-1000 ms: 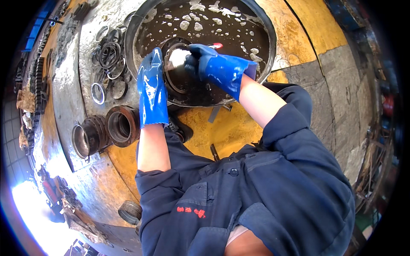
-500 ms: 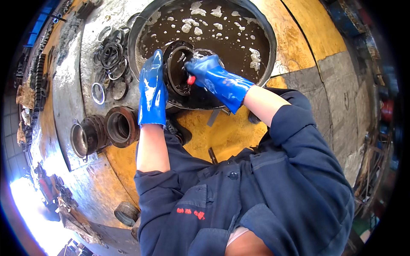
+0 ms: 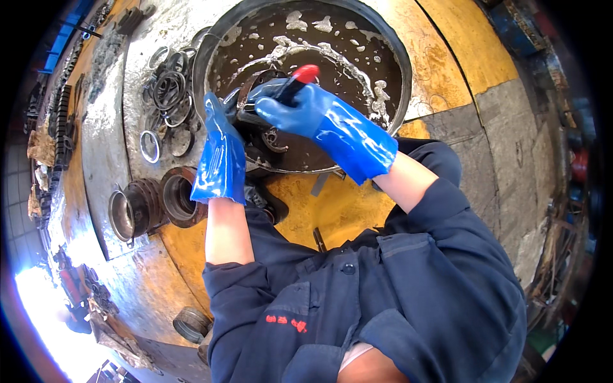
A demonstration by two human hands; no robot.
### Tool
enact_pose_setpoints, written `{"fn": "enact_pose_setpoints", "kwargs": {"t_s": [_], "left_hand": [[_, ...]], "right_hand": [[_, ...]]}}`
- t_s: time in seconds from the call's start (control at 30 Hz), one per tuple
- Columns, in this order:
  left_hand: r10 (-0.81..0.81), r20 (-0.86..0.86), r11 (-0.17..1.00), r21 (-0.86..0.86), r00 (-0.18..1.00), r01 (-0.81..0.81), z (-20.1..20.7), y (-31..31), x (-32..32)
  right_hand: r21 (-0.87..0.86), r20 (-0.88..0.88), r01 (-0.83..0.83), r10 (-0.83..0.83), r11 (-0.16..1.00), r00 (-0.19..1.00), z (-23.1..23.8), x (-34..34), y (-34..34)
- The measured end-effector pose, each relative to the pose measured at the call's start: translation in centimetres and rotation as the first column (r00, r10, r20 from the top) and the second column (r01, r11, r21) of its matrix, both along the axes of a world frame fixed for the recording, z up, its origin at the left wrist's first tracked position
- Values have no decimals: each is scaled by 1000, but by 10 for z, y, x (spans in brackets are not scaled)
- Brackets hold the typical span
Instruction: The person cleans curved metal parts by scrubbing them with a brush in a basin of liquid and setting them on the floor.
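Note:
Both my hands wear long blue rubber gloves over a wide round tub [image 3: 401,96] of dark, foamy liquid. My left hand [image 3: 221,143] is closed on the left side of a dark, wet, ring-shaped metal part [image 3: 260,142], which is tilted at the tub's near left rim. In my right hand [image 3: 294,110] is a hand tool with a black handle and a red end [image 3: 307,73]. The red end points up and away from me. My right hand sits over the part and hides much of it. The tool's working end is also hidden.
Left of the tub lies a heap of metal rings [image 3: 169,89], with one bright ring [image 3: 150,147] nearer me. Rusty flanged cylinders [image 3: 137,209] stand by my left forearm. Another ring-shaped part [image 3: 191,324] lies on the yellow and grey floor plates further back.
My right hand has turned over and shifted left, bringing the tool's red end from low to high. The metal part has tilted in my left hand. A curved streak of foam now crosses the liquid.

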State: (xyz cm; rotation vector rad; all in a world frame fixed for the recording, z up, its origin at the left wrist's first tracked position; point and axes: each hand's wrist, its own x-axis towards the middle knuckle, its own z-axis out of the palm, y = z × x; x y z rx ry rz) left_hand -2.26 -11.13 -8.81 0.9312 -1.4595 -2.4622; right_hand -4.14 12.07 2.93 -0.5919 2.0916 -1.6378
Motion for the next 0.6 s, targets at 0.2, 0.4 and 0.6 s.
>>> {"fn": "enact_pose_setpoints", "kwargs": {"t_s": [0.2, 0.4, 0.6], "left_hand": [[28, -29, 998, 52, 999, -27, 49, 44, 14], [-262, -360, 888, 272, 895, 370, 46, 25, 29], [-42, -6, 997, 59, 999, 42, 47, 47, 9]], "right_hand": [[57, -12, 144, -143, 988, 990, -27, -73, -3], [173, 207, 409, -439, 896, 874, -66, -96, 19], [385, 145, 464, -548, 798, 824, -94, -70, 52]]}}
